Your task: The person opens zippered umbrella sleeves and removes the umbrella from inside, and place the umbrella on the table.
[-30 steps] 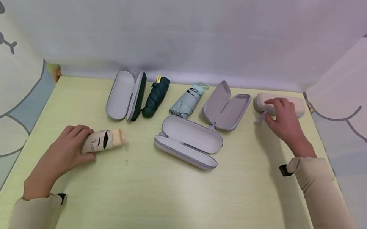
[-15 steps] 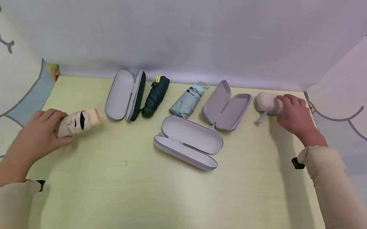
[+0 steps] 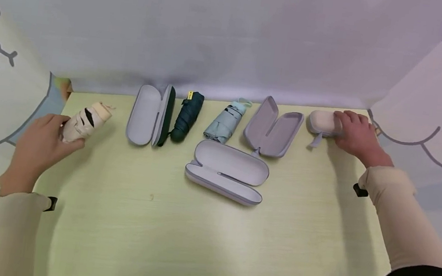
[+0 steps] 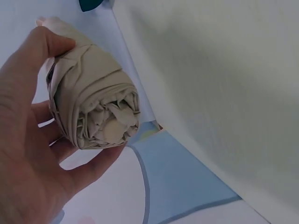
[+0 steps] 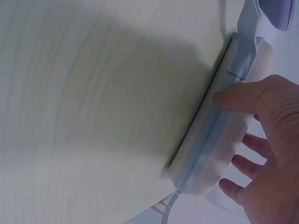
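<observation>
My left hand grips a folded cream umbrella with black marks, held above the left side of the table. The left wrist view shows the rolled fabric end of this umbrella, with thumb and fingers round it. At the back right corner my right hand holds a shut pale pink case with a grey strap. In the right wrist view, the thumb lies on the front of the case across its blue-grey seam, and the fingers reach behind it.
Along the back of the table lie an open case with dark green outside, a dark green folded umbrella, a light blue folded umbrella and an open lilac case. Another open case lies in front of them.
My left hand has moved left and then toward the back with the cream umbrella, lifting and tilting it. My right hand has shifted right along the pale pink case, baring its left end and strap.
</observation>
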`<state>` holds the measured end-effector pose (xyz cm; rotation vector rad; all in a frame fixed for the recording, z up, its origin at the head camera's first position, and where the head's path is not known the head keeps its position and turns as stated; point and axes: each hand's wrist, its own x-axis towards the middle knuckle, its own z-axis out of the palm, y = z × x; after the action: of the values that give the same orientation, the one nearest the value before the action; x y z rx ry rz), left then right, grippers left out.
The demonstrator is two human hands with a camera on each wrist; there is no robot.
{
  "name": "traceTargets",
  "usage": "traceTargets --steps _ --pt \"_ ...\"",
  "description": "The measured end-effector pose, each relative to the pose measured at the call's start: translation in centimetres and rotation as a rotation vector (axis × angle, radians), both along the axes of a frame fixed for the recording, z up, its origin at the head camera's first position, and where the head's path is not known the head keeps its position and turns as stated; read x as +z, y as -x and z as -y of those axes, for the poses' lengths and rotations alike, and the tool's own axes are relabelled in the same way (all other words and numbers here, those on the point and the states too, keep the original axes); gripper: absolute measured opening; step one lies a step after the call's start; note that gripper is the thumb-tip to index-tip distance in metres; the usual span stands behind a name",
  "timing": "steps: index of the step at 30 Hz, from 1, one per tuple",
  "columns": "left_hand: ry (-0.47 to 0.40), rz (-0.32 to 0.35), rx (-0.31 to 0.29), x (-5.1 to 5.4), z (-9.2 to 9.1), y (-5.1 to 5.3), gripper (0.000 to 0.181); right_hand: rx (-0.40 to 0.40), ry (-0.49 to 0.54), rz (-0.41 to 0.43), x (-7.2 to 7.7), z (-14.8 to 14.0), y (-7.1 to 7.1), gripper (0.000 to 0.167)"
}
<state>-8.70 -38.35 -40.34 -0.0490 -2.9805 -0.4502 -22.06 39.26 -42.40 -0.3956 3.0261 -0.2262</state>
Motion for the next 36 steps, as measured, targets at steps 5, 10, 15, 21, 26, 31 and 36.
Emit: traceTargets --steps 5,10,15,21,26,31,36 --pt "0.035 0.048 0.045 -0.3 -0.5 1.8 0.063 0.011 -0.048 0.018 0.3 -0.1 0.3 0.079" --pt "0.073 0.132 0.083 -1.1 -0.4 3.3 0.066 0.042 -0.077 0.037 0.4 0.1 0.6 0.082" --pt "0.091 0.197 0.077 -1.5 -0.4 4.1 0.073 0.046 -0.088 0.047 0.3 0.1 0.9 0.079" --pt "0.100 0.226 0.079 -1.5 -0.6 4.6 0.073 0.025 -0.106 0.042 0.2 0.0 1.0 0.079" --pt "0.116 0.255 0.080 -2.1 -0.3 4.7 0.074 0.027 -0.118 0.031 0.3 0.1 0.7 0.080" --pt "0.115 0.275 0.090 -2.7 0.1 4.6 0.075 0.037 -0.133 0.020 0.1 0.1 0.3 0.080" --pt "0.098 0.311 0.098 -2.6 0.3 4.6 0.076 0.062 -0.144 -0.003 0.3 0.1 -0.5 0.080"
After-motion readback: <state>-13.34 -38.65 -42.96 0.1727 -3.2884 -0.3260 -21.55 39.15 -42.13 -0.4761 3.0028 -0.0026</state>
